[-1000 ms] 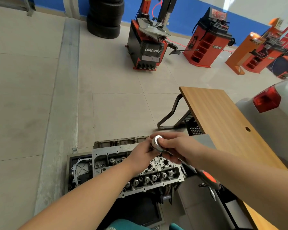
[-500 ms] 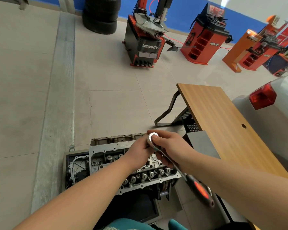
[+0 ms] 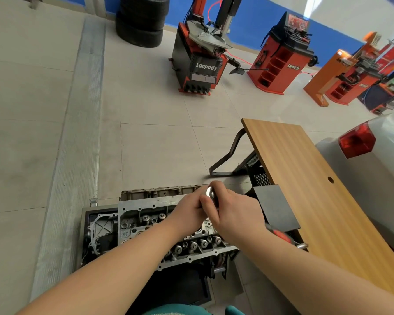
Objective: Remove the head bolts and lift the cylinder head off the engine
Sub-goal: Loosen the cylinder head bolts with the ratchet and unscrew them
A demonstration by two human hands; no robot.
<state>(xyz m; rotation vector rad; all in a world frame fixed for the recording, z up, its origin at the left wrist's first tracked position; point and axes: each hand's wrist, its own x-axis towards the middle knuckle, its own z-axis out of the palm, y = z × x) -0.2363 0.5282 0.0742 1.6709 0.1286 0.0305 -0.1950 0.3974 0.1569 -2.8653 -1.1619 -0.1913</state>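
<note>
A grey aluminium cylinder head (image 3: pixel 146 214) with valve springs and bolt holes sits on the engine block (image 3: pixel 159 191), low in the view. Above its right end both hands meet around a ratchet wrench (image 3: pixel 210 193), whose shiny round head shows between the fingers. My right hand (image 3: pixel 234 210) is closed around the wrench just below that head. My left hand (image 3: pixel 189 210) is cupped under the head, and what its fingers hold is hidden. The wrench's red and black handle (image 3: pixel 280 235) sticks out to the right, under my right forearm.
A wooden table (image 3: pixel 305 183) stands close on the right, with a black box (image 3: pixel 275 208) against it. A white car's rear with a red tail light (image 3: pixel 356 140) is at far right. Tyre machines (image 3: pixel 203 62) and stacked tyres (image 3: pixel 141 21) stand across the tiled floor.
The wrench handle swung from lower right toward the table, then back under my right forearm. Both hands stayed at the right end of the cylinder head.
</note>
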